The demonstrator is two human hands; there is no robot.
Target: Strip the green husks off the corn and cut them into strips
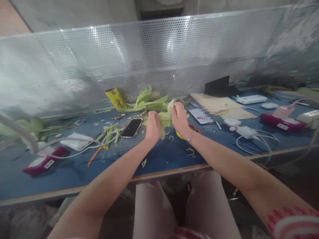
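**Green husk gripped over the blue bench**

Here, in the head view, a green husk piece [164, 120] is pinched between the closed left hand [152, 127] and right hand [179, 120], above the blue table [161, 156]. Red marks are seen on a yellow paper tube [115, 97], but nothing can be read. A label on the magenta box [42, 162] is too small to read. A dark phone [131, 128] lies near the left hand.

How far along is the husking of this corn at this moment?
Done: loose green husks already lie piled by the mesh screen, with scraps scattered over the blue table. In hand: the left hand and right hand grip a pale green ear of corn between them. Left: that ear is still wrapped in husk; no kernels show.
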